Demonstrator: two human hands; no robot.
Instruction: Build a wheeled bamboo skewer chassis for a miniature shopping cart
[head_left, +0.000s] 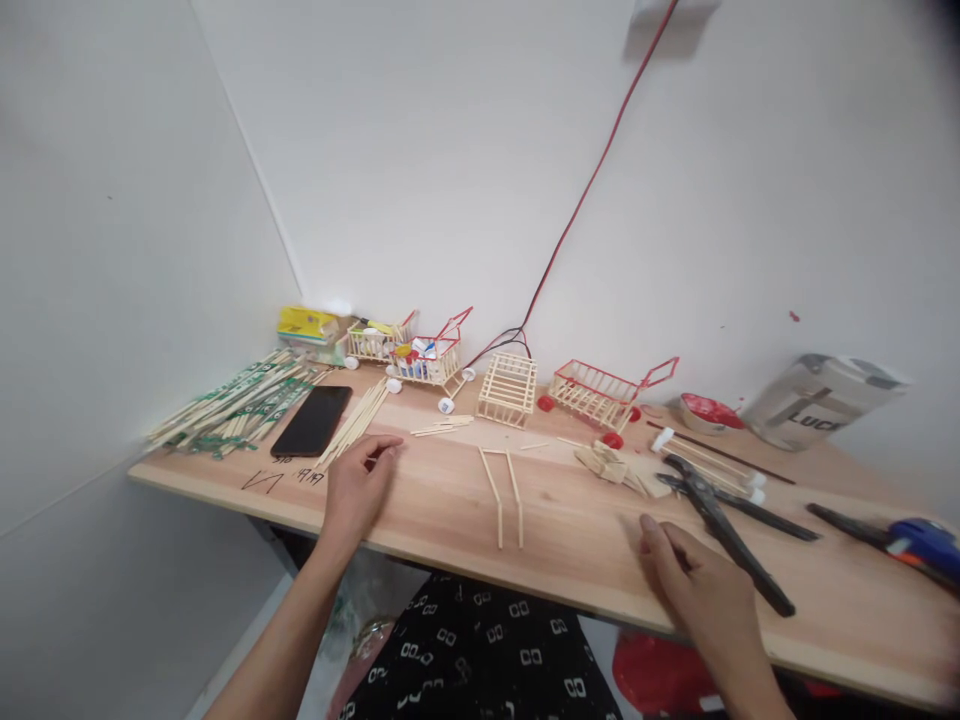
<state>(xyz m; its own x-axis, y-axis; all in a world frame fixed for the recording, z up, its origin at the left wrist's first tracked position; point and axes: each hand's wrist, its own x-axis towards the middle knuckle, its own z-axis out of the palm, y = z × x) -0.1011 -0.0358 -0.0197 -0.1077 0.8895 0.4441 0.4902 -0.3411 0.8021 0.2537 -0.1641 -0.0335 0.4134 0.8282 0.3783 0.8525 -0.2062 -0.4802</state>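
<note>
My left hand rests over the front left of the wooden table, its fingers curled and thumb near the index finger, with nothing visible in them. Beside it lie thin bare sticks. My right hand is loosely curled near the front edge, left of the black-handled pliers; I see nothing in it. Between the hands a small frame of glued sticks lies flat, with two bent long sides and a crosspiece at the far end. Short stick pieces lie behind it.
At the back stand small stick carts, a red-trimmed cart and a stick basket. A phone and wrapped sticks lie left. A bowl of red paint, a tin and a blue-handled tool are right.
</note>
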